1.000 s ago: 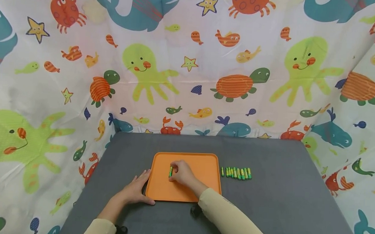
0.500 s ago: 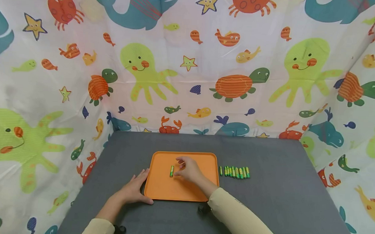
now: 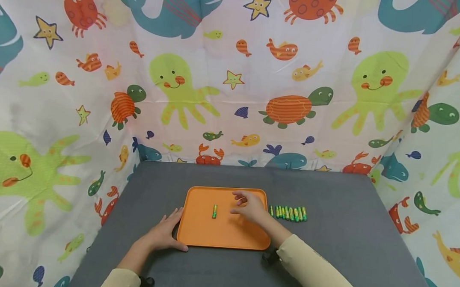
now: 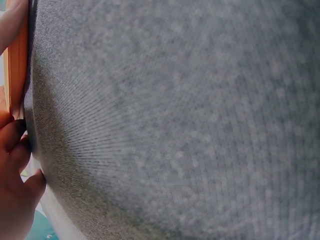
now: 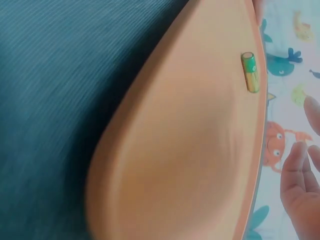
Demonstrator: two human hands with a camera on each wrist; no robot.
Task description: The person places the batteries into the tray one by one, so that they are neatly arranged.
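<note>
One green and yellow battery (image 3: 214, 211) lies left of the middle on an orange tray (image 3: 206, 234), its long side running front to back. The right wrist view also shows this battery (image 5: 250, 73) on the tray floor. My right hand (image 3: 249, 207) hovers over the tray's right half, fingers loosely bent with nothing between them, apart from the battery. At the tray's left side, my left hand (image 3: 165, 232) rests with spread fingers along the edge and the thumb by the front corner. Its fingers (image 4: 15, 137) show beside the tray's wall in the left wrist view.
Just right of the tray, several similar batteries (image 3: 291, 214) stand in a row side by side on the grey table (image 3: 325, 259). A curtain (image 3: 201, 91) printed with sea animals hangs behind the table and along both sides.
My right hand has let go of the battery and moved right, away from it. The battery stays on the tray. My left hand has kept its place at the tray's edge.
</note>
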